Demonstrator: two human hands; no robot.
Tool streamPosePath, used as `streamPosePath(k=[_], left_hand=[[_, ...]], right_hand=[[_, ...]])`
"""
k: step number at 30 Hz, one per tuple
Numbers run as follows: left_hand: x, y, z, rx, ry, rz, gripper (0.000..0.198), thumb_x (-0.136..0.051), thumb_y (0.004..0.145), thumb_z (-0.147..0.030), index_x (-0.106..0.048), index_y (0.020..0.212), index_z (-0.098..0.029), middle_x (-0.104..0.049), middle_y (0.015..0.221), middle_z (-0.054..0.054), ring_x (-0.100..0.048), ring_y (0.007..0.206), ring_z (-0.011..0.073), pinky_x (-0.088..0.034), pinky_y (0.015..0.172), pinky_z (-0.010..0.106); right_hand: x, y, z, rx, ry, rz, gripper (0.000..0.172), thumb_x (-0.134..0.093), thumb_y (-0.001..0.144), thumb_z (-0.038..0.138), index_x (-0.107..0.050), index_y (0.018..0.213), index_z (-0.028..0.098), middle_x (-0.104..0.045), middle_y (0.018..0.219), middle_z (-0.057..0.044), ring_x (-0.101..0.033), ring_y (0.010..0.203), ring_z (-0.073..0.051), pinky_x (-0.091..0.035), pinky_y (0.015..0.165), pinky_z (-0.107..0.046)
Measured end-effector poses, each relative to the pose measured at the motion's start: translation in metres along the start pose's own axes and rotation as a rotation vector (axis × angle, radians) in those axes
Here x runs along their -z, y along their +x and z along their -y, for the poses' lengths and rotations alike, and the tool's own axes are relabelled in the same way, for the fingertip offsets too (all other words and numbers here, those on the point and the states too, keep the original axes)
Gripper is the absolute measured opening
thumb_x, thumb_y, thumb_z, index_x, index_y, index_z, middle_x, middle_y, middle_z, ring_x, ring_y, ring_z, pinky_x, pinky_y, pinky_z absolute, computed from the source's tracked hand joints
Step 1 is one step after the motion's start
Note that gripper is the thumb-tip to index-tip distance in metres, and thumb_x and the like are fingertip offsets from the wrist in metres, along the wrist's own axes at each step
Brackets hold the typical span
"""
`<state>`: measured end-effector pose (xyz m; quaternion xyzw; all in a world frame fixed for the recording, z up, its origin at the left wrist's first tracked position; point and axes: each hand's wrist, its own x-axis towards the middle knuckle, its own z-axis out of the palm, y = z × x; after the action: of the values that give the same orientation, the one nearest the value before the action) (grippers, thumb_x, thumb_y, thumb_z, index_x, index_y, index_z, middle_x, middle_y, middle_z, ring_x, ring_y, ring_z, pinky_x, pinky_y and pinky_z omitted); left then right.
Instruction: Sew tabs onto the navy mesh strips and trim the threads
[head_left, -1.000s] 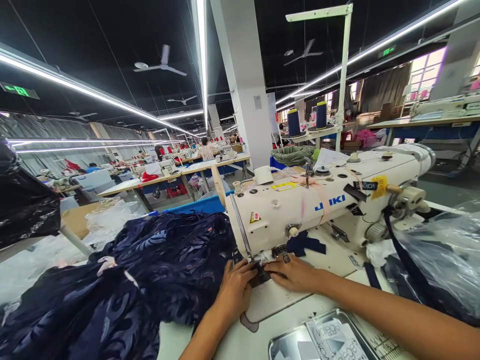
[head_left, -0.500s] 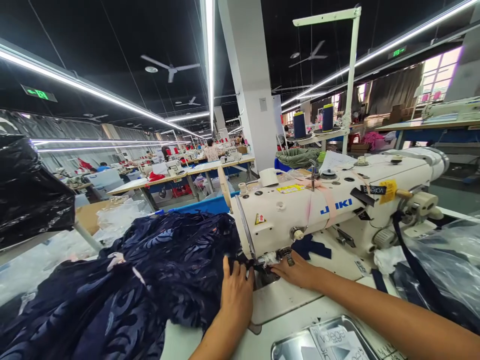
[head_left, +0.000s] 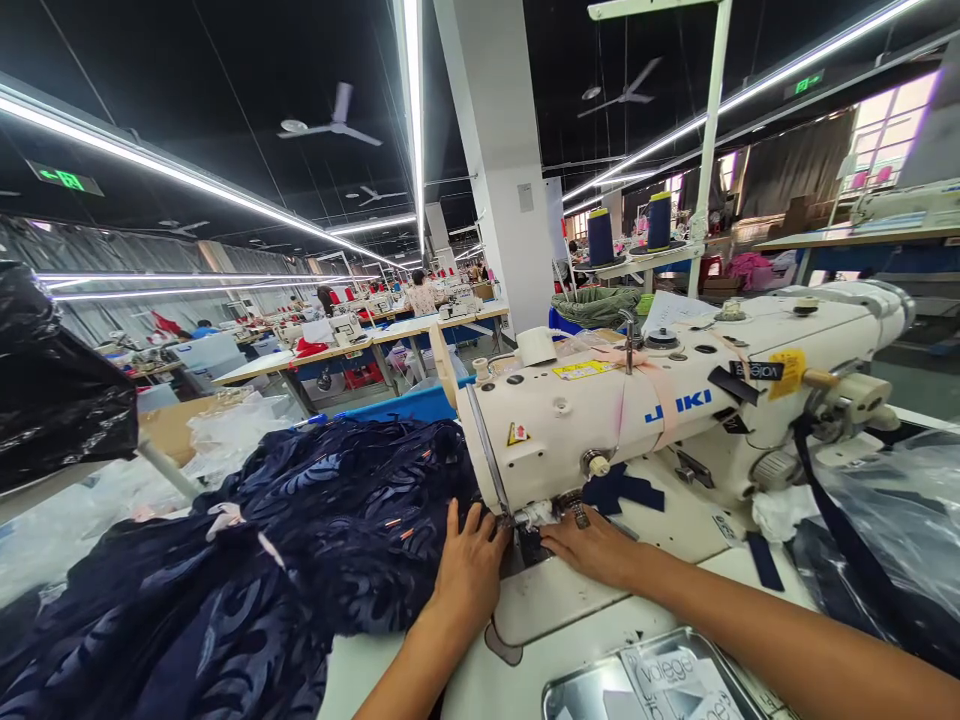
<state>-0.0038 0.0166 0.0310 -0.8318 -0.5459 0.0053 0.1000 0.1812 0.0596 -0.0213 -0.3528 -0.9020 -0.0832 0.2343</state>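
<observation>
My left hand (head_left: 474,562) lies at the left of the needle area with its fingers spread on navy patterned fabric (head_left: 360,530). The fabric is heaped left of the machine, with a pale pink tie (head_left: 225,518) on the heap. My right hand (head_left: 589,550) reaches in from the right, fingers stretched out flat by the presser foot. Its fingertips touch a small dark piece of fabric (head_left: 531,546) under the needle. Both hands are below the head of a white sewing machine (head_left: 555,430). What lies under the fingertips is partly hidden.
A metal tray (head_left: 592,690) with printed labels (head_left: 667,672) sits at the front. Navy scraps (head_left: 622,492) lie behind my right hand. Clear plastic bags (head_left: 900,520) are at the right, and a black plastic bag (head_left: 60,380) at the left. Thread cones (head_left: 600,238) stand behind.
The camera view has shifted slightly. Both hands stay beside the needle; my left hand has moved slightly left and up, and the dark piece under the needle shows more plainly.
</observation>
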Motion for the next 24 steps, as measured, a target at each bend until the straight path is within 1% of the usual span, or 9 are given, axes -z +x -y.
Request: streamPosePath(k=[6,12,18,20,24], left_hand=[[0.001,0.002,0.0,0.007,-0.019,0.006,0.041,-0.043,0.073,-0.004,-0.059,0.109,-0.016,-0.059,0.112,0.014,-0.042,0.115,0.031,-0.014,0.103,0.059],[0.001,0.005,0.001,0.005,-0.055,0.021,0.04,-0.042,0.073,-0.004,-0.061,0.107,-0.014,-0.062,0.108,0.013,-0.042,0.115,0.0307,-0.011,0.103,0.058],[0.001,0.009,0.002,-0.01,-0.064,-0.007,0.038,-0.04,0.074,-0.004,-0.062,0.102,-0.016,-0.064,0.102,0.013,-0.044,0.113,0.0291,-0.012,0.103,0.058],[0.001,0.011,0.002,-0.011,-0.057,-0.006,0.037,-0.039,0.074,-0.004,-0.063,0.1,-0.016,-0.065,0.098,0.012,-0.045,0.111,0.0282,-0.012,0.103,0.057],[0.001,0.013,0.002,-0.005,-0.047,0.003,0.037,-0.039,0.074,-0.003,-0.064,0.099,-0.015,-0.066,0.093,0.012,-0.047,0.109,0.0279,-0.014,0.103,0.056]], right_hand=[[-0.004,0.0,0.0,-0.011,0.004,0.023,0.021,-0.046,0.086,0.022,-0.064,0.095,0.019,-0.068,0.082,-0.008,-0.06,0.074,-0.022,-0.047,0.068,-0.033],[-0.005,0.001,0.003,-0.011,0.003,0.013,0.023,-0.046,0.085,0.019,-0.065,0.098,0.018,-0.068,0.09,-0.01,-0.06,0.081,-0.026,-0.048,0.074,-0.038],[-0.02,0.0,0.002,-0.029,-0.014,-0.01,0.028,-0.04,0.088,0.022,-0.064,0.102,0.017,-0.069,0.087,-0.01,-0.061,0.083,-0.028,-0.047,0.08,-0.044],[-0.023,0.0,0.002,-0.023,-0.02,-0.014,0.031,-0.036,0.089,0.022,-0.063,0.103,0.017,-0.069,0.086,-0.01,-0.061,0.083,-0.028,-0.047,0.079,-0.045],[-0.024,0.001,0.002,-0.017,-0.04,-0.014,0.034,-0.031,0.091,0.022,-0.062,0.104,0.015,-0.069,0.085,-0.012,-0.062,0.077,-0.029,-0.05,0.069,-0.045]])
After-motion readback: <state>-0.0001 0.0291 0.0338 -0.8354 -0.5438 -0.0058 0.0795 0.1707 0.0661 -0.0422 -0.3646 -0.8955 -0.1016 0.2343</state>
